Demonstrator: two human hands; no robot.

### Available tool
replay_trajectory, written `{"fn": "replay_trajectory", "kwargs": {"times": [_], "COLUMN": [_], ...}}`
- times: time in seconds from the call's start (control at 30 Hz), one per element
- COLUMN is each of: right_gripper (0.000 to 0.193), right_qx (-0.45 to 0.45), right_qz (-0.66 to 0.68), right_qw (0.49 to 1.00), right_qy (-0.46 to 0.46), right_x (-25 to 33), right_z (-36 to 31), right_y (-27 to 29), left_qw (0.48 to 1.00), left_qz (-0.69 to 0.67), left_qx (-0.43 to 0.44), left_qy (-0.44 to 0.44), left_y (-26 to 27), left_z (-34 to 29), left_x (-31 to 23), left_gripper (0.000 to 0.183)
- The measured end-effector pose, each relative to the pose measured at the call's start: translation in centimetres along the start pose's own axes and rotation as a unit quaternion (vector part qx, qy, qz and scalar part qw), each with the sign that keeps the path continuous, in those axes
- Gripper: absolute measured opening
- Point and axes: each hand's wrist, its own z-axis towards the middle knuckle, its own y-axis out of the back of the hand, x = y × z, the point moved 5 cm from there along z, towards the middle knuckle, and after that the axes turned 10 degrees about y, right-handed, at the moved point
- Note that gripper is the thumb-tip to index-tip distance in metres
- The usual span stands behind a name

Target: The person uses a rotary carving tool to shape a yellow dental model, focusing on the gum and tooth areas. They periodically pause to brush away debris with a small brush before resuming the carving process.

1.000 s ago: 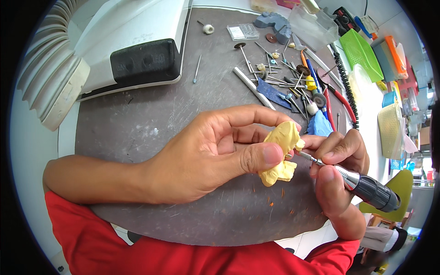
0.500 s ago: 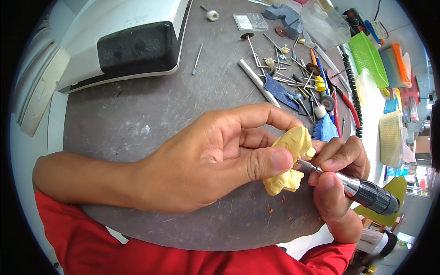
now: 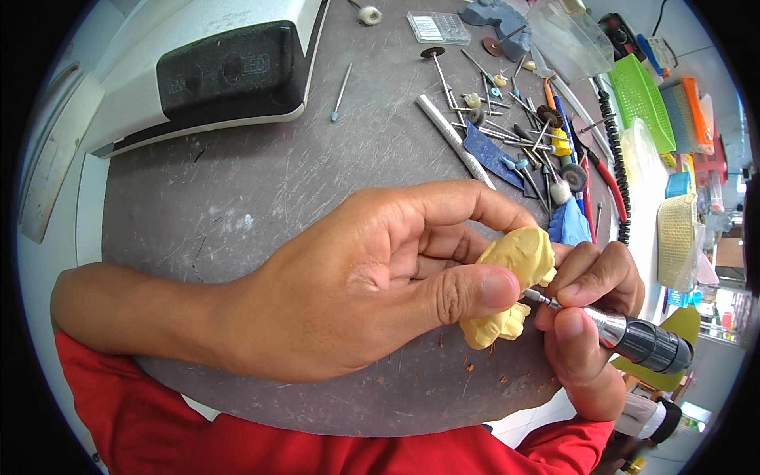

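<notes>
A yellow dental cast (image 3: 516,255) is pinched between the thumb and fingers of my left hand (image 3: 372,289). My right hand (image 3: 598,297) grips a rotary handpiece (image 3: 645,339), its chrome and black body pointing down to the right. The bur (image 3: 537,296) at its tip meets the side of the cast, just past my left thumb. Part of the cast's underside is hidden by that thumb. The fingers of both hands almost touch at the cast.
Several burs and polishing tips (image 3: 507,134) lie scattered at the back right, near red-handled pliers (image 3: 606,176). A white and black device (image 3: 229,75) stands at the far left. Orange shavings (image 3: 469,367) dot the grey tabletop (image 3: 261,182). Baskets, including a green one (image 3: 640,99), line the right.
Both hands, with the cast and handpiece, have shifted slightly right and down in the picture. The view has tilted a little. Both grips look the same.
</notes>
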Motion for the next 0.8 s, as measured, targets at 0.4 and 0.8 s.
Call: {"fn": "replay_trajectory", "kwargs": {"times": [0.4,0.8], "right_gripper": [0.016,0.017], "right_qx": [-0.035,-0.041], "right_qz": [-0.006,-0.013], "right_qw": [0.999,0.999], "right_qy": [0.010,0.013], "right_x": [0.09,0.16], "right_z": [0.09,0.25], "right_y": [-0.11,-0.18], "left_qw": [1.000,1.000], "left_qz": [-0.004,-0.019], "left_qx": [-0.003,-0.002], "left_qy": [0.008,0.010], "left_y": [-0.13,-0.23], "left_z": [-0.06,-0.05], "left_x": [-0.13,-0.16], "left_gripper": [0.050,0.049]}}
